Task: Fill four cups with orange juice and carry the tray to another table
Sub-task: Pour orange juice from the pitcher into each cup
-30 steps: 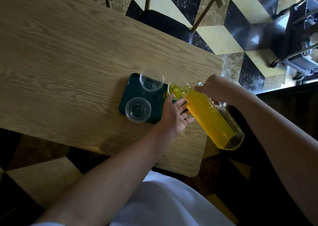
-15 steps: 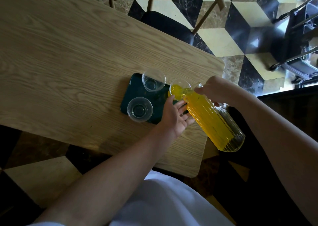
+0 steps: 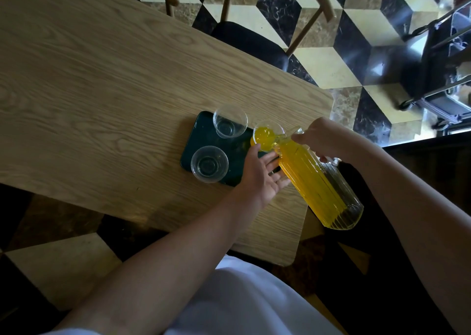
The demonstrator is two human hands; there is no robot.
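A dark green tray point(image 3: 200, 138) lies near the right end of the wooden table point(image 3: 102, 85). Two clear cups stand empty on it, one at the far side point(image 3: 230, 121) and one at the near side point(image 3: 209, 164). A third cup point(image 3: 266, 136) at the tray's right end holds orange juice. My right hand point(image 3: 322, 137) grips the neck of a ribbed glass pitcher point(image 3: 319, 187), tilted with its spout over that cup. My left hand point(image 3: 262, 175) lies with straight fingers at the tray's right end, against the pitcher's underside. No fourth cup shows.
A wooden chair with a black seat point(image 3: 249, 44) stands at the table's far side. A black metal cart point(image 3: 443, 62) is on the patterned tile floor at the upper right. The table's edge is close to my body.
More orange juice has collected in the third cup as the pitcher stays tilted. Both hands hold about the same places.
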